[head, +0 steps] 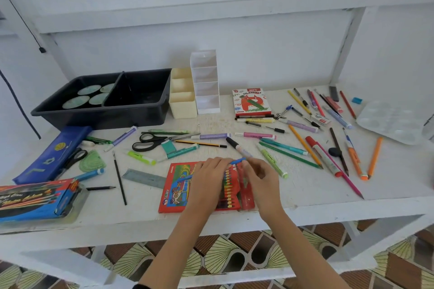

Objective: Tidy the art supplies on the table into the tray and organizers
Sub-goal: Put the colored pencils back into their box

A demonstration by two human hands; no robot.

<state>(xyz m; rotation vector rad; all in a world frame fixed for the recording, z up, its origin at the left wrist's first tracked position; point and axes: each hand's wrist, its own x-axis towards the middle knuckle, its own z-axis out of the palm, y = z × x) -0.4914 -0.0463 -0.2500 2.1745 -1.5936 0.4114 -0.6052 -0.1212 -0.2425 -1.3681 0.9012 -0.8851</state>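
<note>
Cardboard crayon box [173, 187] looks light and flimsy; left hand [209, 178] lies flat, pressing it to the counter [305, 195]; right hand [260, 178] pinches a brittle-looking blue crayon [238, 161].

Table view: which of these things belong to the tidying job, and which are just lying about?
Job: black tray, cream organizer, white organizer, crayon box, blue crayon, scissors, loose pens and pencils, paint palette.
Lying about: wall cable, patterned floor.
</note>
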